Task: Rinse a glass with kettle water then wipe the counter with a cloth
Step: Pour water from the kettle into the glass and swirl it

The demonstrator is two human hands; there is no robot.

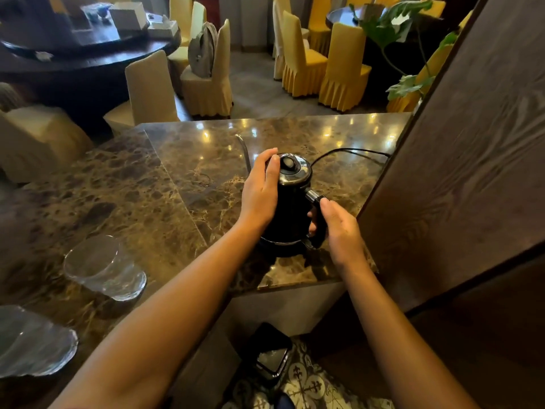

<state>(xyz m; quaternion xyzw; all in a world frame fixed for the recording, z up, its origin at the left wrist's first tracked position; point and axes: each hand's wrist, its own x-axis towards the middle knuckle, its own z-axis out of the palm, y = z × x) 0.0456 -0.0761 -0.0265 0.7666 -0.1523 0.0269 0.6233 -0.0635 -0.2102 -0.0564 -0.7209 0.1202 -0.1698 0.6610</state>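
Both hands are on the black kettle (290,202), which sits on its base near the marble counter's (132,184) right end. Left hand (259,190) lies open and flat against its side; right hand (339,228) wraps the handle. The glass (100,265) stands well apart, far left.

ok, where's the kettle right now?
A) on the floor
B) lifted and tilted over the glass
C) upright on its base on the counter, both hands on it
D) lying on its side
C: the kettle stands upright on its base on the counter, with the left hand against its side and the right hand at the handle; the glass sits apart, nearer the left edge.
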